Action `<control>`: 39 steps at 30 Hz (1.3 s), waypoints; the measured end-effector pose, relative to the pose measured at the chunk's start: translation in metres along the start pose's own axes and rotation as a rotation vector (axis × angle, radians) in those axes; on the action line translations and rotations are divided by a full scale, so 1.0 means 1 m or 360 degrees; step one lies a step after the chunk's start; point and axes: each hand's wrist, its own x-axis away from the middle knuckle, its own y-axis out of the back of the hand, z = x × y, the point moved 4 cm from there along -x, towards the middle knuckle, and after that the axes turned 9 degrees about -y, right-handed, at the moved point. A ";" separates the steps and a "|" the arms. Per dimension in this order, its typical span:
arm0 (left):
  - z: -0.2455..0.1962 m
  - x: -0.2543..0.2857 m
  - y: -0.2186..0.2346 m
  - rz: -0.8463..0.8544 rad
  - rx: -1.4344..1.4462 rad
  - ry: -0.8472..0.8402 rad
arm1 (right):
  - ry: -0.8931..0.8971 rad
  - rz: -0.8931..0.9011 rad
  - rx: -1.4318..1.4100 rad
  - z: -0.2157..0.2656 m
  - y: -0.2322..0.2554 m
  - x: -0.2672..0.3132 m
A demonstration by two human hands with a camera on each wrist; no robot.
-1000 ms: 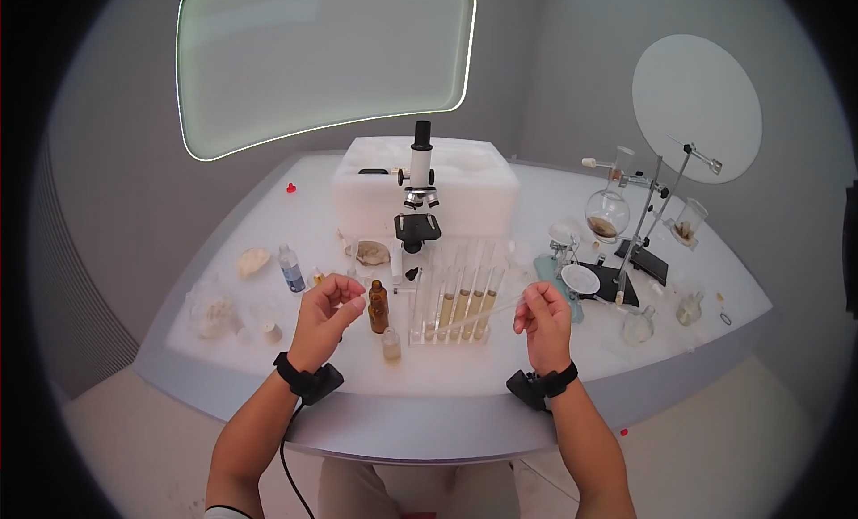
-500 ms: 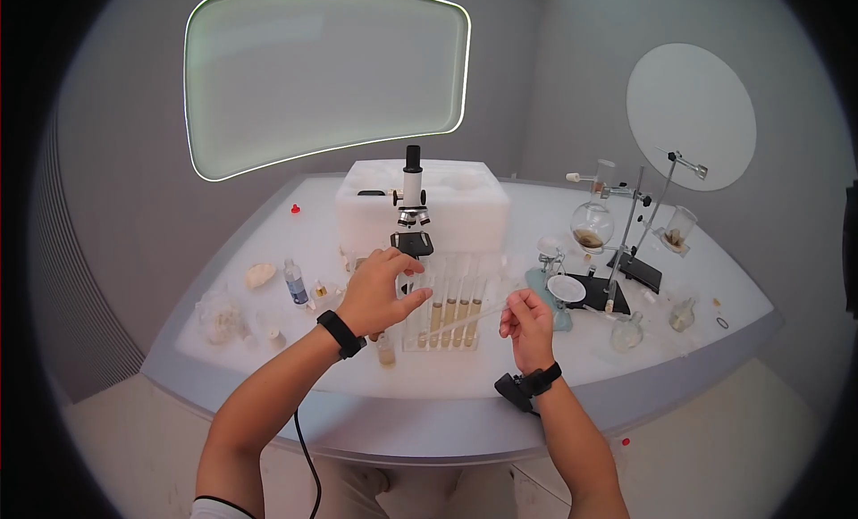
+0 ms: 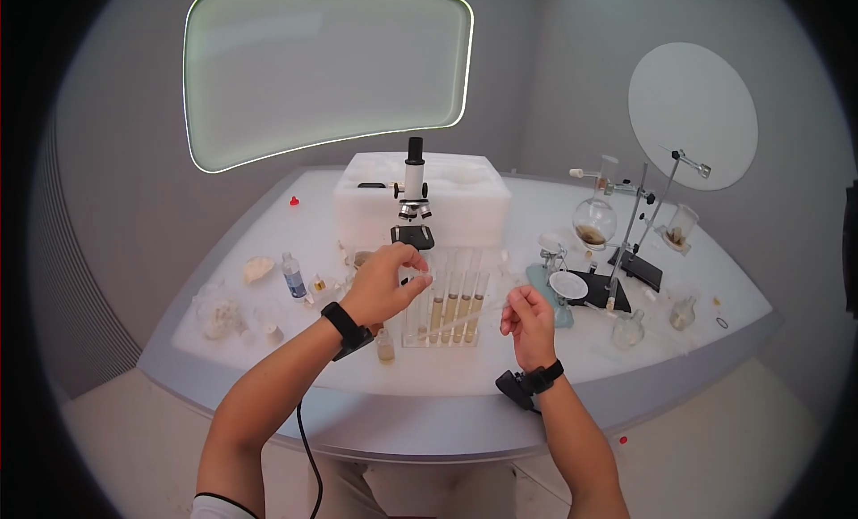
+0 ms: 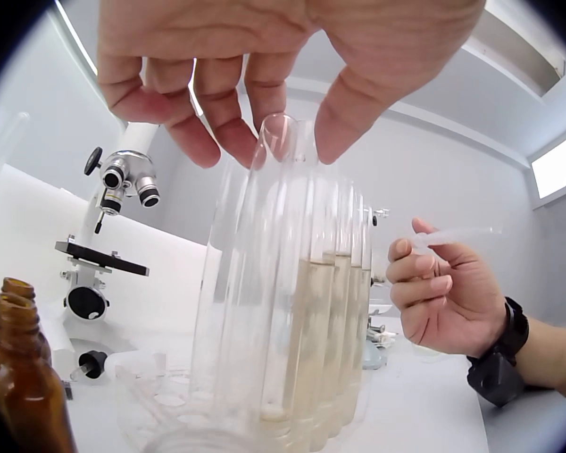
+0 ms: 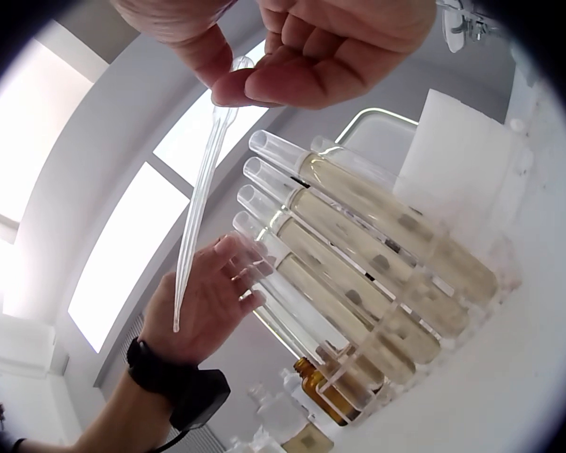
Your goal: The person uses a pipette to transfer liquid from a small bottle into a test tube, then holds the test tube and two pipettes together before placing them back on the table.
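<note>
In the left wrist view, my left hand (image 4: pixel 292 42) pinches the top of a clear, seemingly empty test tube (image 4: pixel 274 226) between thumb and fingers. That tube stands upright at the left end of a clear rack (image 3: pixel 438 342). Beside it in the rack are several tubes with cloudy yellowish liquid (image 5: pixel 358 217). My right hand (image 3: pixel 529 330), to the right of the rack, pinches the bulb of a clear plastic pipette (image 5: pixel 199 208). Its thin tip points left in the head view, across the front of the tubes. A small glass jar (image 3: pixel 385 349) is left of the rack.
A brown bottle (image 4: pixel 24 377) stands near my left hand. Behind the rack are a microscope (image 3: pixel 414 188) and a white foam block (image 3: pixel 465 202). On the right are a balance (image 3: pixel 567 287), stands and a round flask (image 3: pixel 593 224). A labelled bottle (image 3: pixel 293 278) is at the left.
My left hand has moved right from beside the brown bottle to the top of the leftmost tube. My right hand, still pinching the pipette, has shifted slightly left.
</note>
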 end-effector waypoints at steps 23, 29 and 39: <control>-0.041 0.050 0.113 -0.0414 0.0458 0.0201 | -0.0015 0.0009 -0.0127 0.008 -0.003 0.006; -0.009 0.084 0.095 -0.0321 0.0241 0.0336 | 0.0022 -0.0015 -0.0075 0.008 -0.002 0.006; 0.019 0.099 0.077 -0.0358 0.0680 0.0531 | -0.0038 0.0038 -0.0052 0.007 -0.007 0.007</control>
